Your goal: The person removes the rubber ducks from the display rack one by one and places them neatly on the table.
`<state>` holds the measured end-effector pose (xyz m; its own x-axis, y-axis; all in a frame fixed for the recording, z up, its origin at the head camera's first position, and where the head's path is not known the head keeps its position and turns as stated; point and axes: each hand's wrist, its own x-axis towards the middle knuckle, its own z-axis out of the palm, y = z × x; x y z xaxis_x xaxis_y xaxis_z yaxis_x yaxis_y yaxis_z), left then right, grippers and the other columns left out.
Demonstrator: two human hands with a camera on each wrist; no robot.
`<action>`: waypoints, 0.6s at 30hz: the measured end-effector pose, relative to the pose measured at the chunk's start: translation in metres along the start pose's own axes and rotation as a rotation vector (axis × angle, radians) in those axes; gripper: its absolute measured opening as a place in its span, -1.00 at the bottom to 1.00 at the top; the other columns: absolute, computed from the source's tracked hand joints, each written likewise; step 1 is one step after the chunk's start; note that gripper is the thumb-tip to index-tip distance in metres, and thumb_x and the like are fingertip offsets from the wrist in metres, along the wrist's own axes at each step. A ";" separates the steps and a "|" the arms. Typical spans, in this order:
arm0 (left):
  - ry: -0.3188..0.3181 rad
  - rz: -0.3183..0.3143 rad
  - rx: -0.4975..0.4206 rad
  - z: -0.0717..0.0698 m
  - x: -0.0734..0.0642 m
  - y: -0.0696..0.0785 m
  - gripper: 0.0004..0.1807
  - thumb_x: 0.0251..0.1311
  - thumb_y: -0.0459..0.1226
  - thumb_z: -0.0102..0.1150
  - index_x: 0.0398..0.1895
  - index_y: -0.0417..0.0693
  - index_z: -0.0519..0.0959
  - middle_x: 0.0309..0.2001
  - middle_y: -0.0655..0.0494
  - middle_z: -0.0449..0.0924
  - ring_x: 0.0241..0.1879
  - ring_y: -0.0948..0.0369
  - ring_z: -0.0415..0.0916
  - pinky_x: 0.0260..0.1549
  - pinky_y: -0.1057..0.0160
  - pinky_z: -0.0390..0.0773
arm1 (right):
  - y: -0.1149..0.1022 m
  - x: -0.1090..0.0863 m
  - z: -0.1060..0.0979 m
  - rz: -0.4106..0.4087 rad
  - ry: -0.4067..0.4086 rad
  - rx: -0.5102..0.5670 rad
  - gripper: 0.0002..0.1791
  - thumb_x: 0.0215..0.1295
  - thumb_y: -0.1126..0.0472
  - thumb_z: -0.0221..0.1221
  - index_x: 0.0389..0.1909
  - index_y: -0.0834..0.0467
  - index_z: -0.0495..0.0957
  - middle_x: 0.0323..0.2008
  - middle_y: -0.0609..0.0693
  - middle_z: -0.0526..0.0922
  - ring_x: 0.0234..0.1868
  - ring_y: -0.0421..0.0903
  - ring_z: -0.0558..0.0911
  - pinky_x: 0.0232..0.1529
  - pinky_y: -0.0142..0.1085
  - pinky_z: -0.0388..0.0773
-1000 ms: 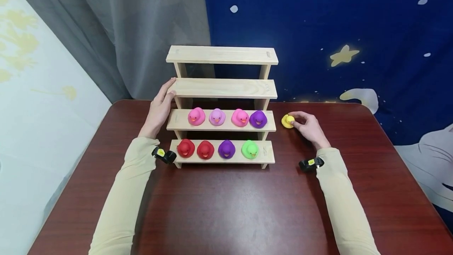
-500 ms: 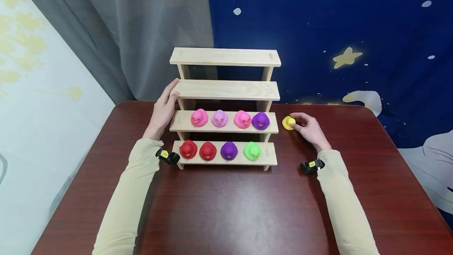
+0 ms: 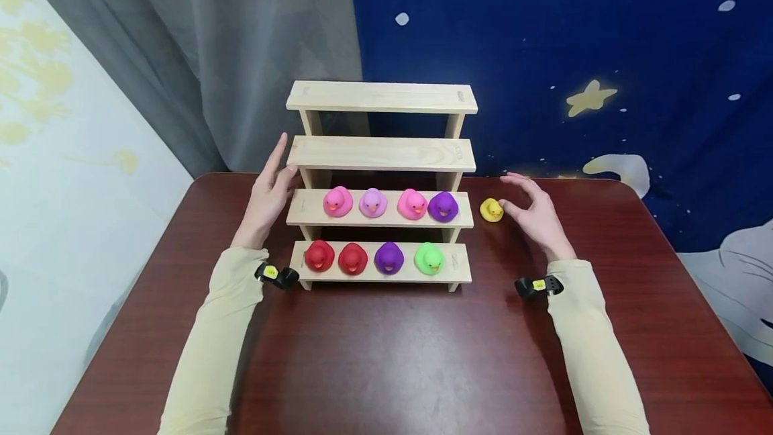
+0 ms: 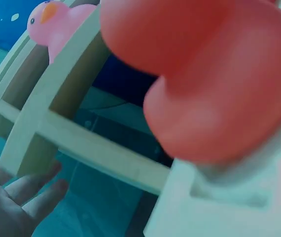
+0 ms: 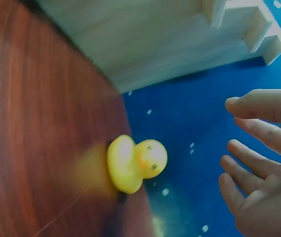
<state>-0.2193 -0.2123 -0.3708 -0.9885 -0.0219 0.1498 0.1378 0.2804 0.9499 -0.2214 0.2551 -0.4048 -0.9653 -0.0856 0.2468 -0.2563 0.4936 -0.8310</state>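
A small yellow rubber duck (image 3: pixel 492 210) stands on the table to the right of a tiered wooden rack (image 3: pixel 380 153). Just right of it is my right hand (image 3: pixel 534 217), fingers spread and holding nothing; the right wrist view shows a gap between the duck (image 5: pixel 125 165) and the hand (image 5: pixel 263 168). My left hand (image 3: pixel 266 200) is beside the rack's left end, index finger extended and thumb right at the end of the second tier from the top. Nothing is in it. A red duck (image 4: pixel 229 89) fills much of the left wrist view, partly hiding the rack.
Pink, lilac and purple ducks line the second tier from the bottom, among them a purple duck (image 3: pixel 443 207) at its right. Red ducks, a purple one and a green duck (image 3: pixel 429 258) occupy the bottom tier. Curtains hang behind the brown table (image 3: pixel 386 354).
My right fingers have let go of the yellow duck and drawn back to the right, spreading. My left hand has come off the rack's tier, moving slightly left.
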 end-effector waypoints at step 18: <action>-0.029 -0.018 -0.114 -0.011 -0.022 -0.029 -0.45 0.49 -0.11 -0.15 0.50 0.32 0.11 0.32 -0.25 0.29 0.23 -0.16 0.34 0.17 -0.16 0.29 | -0.079 -0.017 0.006 -0.222 0.016 0.105 -0.58 0.15 0.58 0.19 0.08 0.49 0.48 0.15 0.33 0.43 0.23 0.11 0.37 0.23 0.11 0.27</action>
<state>-0.2008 -0.2307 -0.3987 -0.9920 0.0022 0.1261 0.1246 0.1697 0.9776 -0.1848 0.2122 -0.3460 -0.8842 -0.1679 0.4359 -0.4663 0.3719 -0.8026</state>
